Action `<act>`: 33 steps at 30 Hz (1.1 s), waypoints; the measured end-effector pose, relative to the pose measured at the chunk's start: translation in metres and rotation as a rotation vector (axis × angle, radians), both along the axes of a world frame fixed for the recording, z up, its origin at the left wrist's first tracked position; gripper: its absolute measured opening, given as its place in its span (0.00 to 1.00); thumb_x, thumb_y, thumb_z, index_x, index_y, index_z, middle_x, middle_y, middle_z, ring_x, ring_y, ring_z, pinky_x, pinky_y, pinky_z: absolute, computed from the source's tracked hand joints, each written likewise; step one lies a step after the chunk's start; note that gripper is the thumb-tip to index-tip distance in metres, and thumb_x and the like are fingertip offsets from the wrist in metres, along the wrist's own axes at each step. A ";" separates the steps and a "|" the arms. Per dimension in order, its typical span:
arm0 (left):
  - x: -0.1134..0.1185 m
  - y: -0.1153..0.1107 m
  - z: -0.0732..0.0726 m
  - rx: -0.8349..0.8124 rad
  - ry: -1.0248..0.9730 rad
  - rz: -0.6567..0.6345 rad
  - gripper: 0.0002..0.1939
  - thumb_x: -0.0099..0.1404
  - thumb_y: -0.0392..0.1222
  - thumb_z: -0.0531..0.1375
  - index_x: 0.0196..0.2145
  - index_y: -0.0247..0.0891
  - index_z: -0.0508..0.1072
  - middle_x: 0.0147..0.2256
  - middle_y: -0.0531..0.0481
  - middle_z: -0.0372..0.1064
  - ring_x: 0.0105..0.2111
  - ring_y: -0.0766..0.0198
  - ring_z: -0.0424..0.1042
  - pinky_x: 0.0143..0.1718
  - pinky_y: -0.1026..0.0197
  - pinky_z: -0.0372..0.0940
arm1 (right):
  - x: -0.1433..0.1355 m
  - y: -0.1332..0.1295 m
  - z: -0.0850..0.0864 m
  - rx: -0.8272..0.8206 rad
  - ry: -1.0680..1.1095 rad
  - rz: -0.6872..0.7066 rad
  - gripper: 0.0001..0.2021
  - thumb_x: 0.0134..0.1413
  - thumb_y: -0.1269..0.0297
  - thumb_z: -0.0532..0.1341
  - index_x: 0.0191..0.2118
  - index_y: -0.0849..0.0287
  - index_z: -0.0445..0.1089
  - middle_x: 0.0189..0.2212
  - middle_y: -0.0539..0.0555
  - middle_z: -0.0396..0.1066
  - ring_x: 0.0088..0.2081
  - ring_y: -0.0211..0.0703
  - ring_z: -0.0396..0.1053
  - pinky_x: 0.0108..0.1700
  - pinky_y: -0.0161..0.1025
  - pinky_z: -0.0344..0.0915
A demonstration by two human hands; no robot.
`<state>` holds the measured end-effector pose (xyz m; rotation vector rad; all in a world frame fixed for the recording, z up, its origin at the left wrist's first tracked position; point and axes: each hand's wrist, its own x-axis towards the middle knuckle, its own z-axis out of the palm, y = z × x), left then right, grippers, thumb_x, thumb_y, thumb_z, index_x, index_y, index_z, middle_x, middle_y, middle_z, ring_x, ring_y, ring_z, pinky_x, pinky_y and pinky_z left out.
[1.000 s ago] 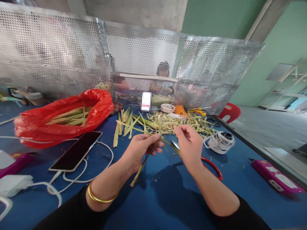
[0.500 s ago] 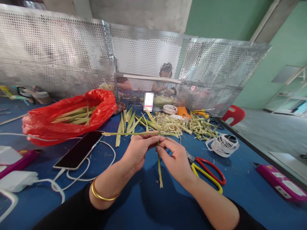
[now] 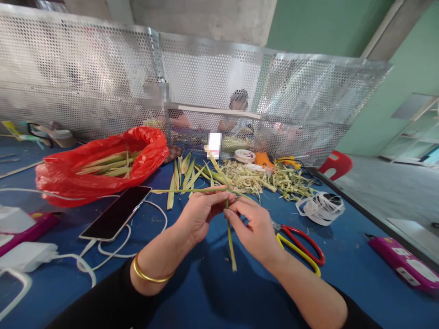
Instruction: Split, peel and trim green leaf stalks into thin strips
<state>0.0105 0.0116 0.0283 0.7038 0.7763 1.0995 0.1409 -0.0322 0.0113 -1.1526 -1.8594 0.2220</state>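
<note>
Several narrow green leaf strips (image 3: 231, 249) cross each other between my fingertips, one pointing left, one hanging down toward me, others pointing away. My left hand (image 3: 202, 212) pinches the crossing between thumb and fingers. Close beside it, my right hand (image 3: 248, 224) has thumb and fingers closed on the strips just below and right of the crossing. The exact hold at the fingertips is partly hidden. Scissors (image 3: 300, 242) with red and yellow handles lie by my right wrist.
Left are a red bag (image 3: 99, 169) of leaves, a phone (image 3: 116, 214), white cables and chargers. Behind my hands lie loose leaves (image 3: 187, 173) and shredded strips (image 3: 250, 176). White ribbon (image 3: 320, 208) and a purple power strip (image 3: 404, 260) are right. People sit behind a perforated screen (image 3: 209, 73).
The view has shifted slightly, moving the table items a little to the right. Both hands keep nearly the same pose, and the lower end of the hanging strip has swung slightly right.
</note>
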 end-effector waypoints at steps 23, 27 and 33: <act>-0.005 0.003 0.003 0.139 0.313 -0.132 0.04 0.55 0.36 0.64 0.29 0.32 0.77 0.26 0.46 0.76 0.19 0.68 0.72 0.23 0.67 0.66 | 0.024 0.009 0.004 0.215 -0.443 -0.260 0.11 0.60 0.69 0.51 0.32 0.59 0.70 0.27 0.54 0.68 0.29 0.42 0.63 0.33 0.37 0.53; -0.004 0.004 0.004 0.118 0.344 -0.132 0.04 0.55 0.36 0.63 0.25 0.32 0.77 0.23 0.47 0.75 0.18 0.68 0.71 0.22 0.67 0.65 | 0.025 0.010 0.004 0.162 -0.425 -0.248 0.11 0.59 0.70 0.52 0.30 0.59 0.70 0.26 0.53 0.68 0.29 0.42 0.62 0.32 0.36 0.54; -0.011 0.008 0.010 0.084 0.302 -0.192 0.05 0.56 0.36 0.63 0.27 0.31 0.76 0.23 0.47 0.74 0.19 0.69 0.71 0.24 0.68 0.65 | 0.026 0.012 0.004 0.172 -0.447 -0.245 0.10 0.60 0.70 0.52 0.33 0.60 0.70 0.27 0.54 0.67 0.29 0.42 0.63 0.33 0.37 0.54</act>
